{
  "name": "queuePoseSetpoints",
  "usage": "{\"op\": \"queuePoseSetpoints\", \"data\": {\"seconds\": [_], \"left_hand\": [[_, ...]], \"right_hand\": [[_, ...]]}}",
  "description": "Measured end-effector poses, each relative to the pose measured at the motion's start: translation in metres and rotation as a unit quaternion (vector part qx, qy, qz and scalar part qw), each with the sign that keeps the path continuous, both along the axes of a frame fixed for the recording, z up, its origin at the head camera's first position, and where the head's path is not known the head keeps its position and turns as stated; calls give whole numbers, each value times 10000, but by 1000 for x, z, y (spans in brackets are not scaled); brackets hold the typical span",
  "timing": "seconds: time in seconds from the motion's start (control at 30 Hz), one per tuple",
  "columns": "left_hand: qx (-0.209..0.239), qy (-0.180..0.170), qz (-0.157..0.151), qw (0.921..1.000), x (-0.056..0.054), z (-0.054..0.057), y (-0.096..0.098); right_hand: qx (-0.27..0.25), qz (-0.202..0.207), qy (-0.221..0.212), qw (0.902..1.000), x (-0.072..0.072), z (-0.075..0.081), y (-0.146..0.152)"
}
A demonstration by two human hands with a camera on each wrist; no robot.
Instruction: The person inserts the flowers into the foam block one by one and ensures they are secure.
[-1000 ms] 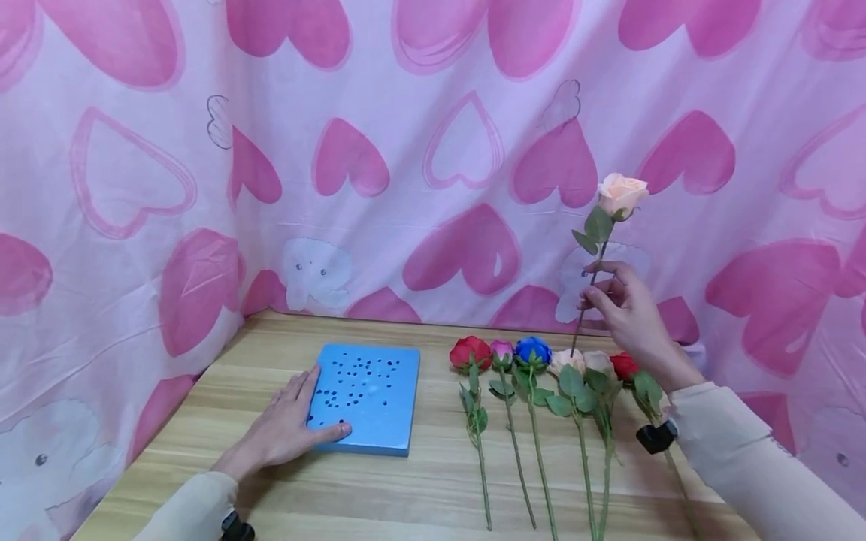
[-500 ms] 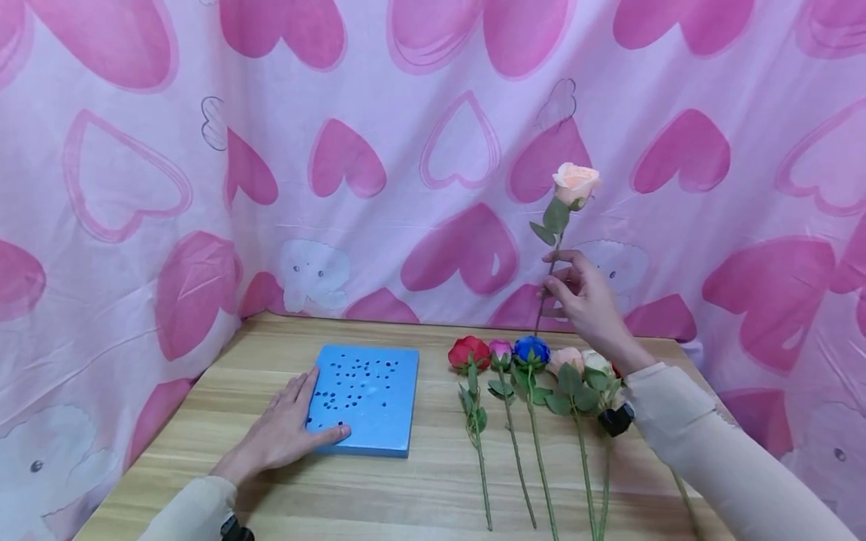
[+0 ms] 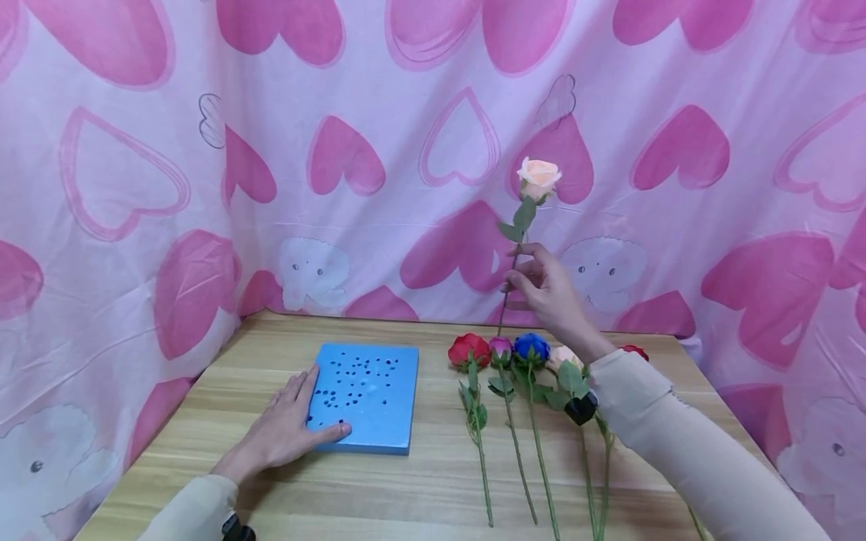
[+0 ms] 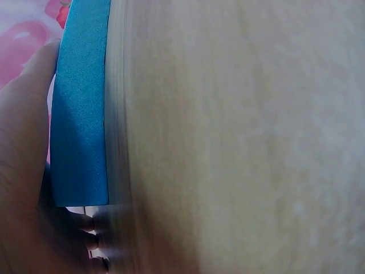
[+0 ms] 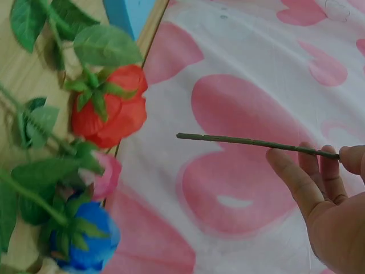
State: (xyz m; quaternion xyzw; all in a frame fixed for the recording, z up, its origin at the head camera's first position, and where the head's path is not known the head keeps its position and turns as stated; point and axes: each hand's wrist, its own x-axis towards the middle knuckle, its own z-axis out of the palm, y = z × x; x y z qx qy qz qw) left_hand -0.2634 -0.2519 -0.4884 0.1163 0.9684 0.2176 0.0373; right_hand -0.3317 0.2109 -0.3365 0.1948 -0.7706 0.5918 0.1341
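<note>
In the head view, a peach rose (image 3: 539,176) with a thin green stem stands nearly upright above the table's back edge. My right hand (image 3: 544,293) pinches its stem between thumb and fingers. The stem's lower end (image 5: 217,138) points free of the table in the right wrist view. My left hand (image 3: 287,421) rests against the left side of a blue foam block (image 3: 395,406) full of small holes. Its thumb lies over the block's top near the front corner, and its fingers stretch along the left edge. The left wrist view shows the block's side (image 4: 82,114) beside the thumb.
Artificial flowers lie in a row on the wooden table (image 3: 271,496): a red one (image 3: 469,350), a pink one (image 3: 501,350), a blue one (image 3: 531,348) and a pale one (image 3: 561,358). Another red bloom (image 3: 634,351) shows behind the right sleeve. A heart-patterned cloth (image 3: 399,248) hangs behind.
My right hand has carried the peach rose leftward, from above the pale flowers to above the pink one. The left hand and the foam block have stayed in place.
</note>
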Motion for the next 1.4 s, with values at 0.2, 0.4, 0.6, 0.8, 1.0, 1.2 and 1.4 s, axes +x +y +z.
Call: {"op": "queuePoseSetpoints", "data": {"seconds": [0.2,0.4,0.6,0.8,1.0,1.2,1.4], "left_hand": [[-2,16,-11,10000,0,0,-1],[-9,33,-20,10000,-1,-1,-1],[-13,24,-29,10000,-2,-2,-1],[-1,34,-39,10000,-2,-2,-1],[-22,34,-15,10000,-2,-3,-2],[33,-28,-3,10000,-2,-4,-1],[33,-17,-1,10000,-2,-2,-2]], "right_hand": [[-56,177,64,9998,-6,2,-20],[-73,380,-2,9993,-10,2,-37],[-165,625,-132,9978,-12,1,-52],[-171,741,-203,9969,-14,-1,-70],[-204,798,-268,9962,-20,-1,-90],[-186,787,-307,9963,-23,-2,-108],[-43,735,-367,9966,-25,-5,-124]]}}
